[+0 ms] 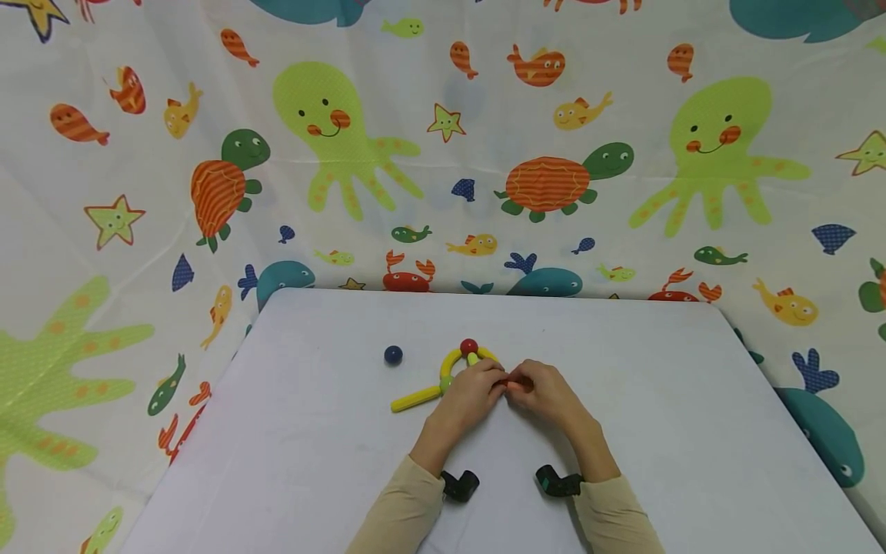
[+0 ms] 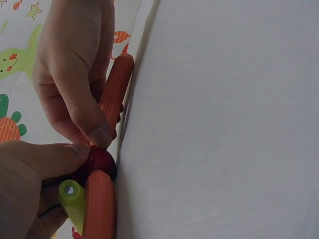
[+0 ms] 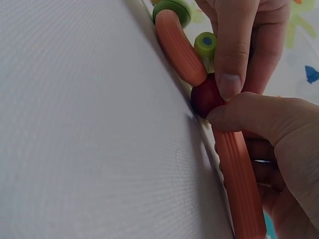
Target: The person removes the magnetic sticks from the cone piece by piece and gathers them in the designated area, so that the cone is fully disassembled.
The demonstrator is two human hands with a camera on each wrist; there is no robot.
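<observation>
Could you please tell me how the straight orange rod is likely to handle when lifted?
The straight orange rod is probably stiff, showing no bend in the right hand. Its grooved surface may aid grip. Its rounded sides suggest it might roll if laid down alone.

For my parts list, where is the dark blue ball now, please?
In the head view, the dark blue ball lies on the white table, left of the red ball and beyond the straight yellow stick.

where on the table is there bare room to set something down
Bare: the table right of the right hand, and left of the dark blue ball and straight yellow stick. Crowded: the middle, where the left hand meets the right near the curved yellow piece.
</observation>
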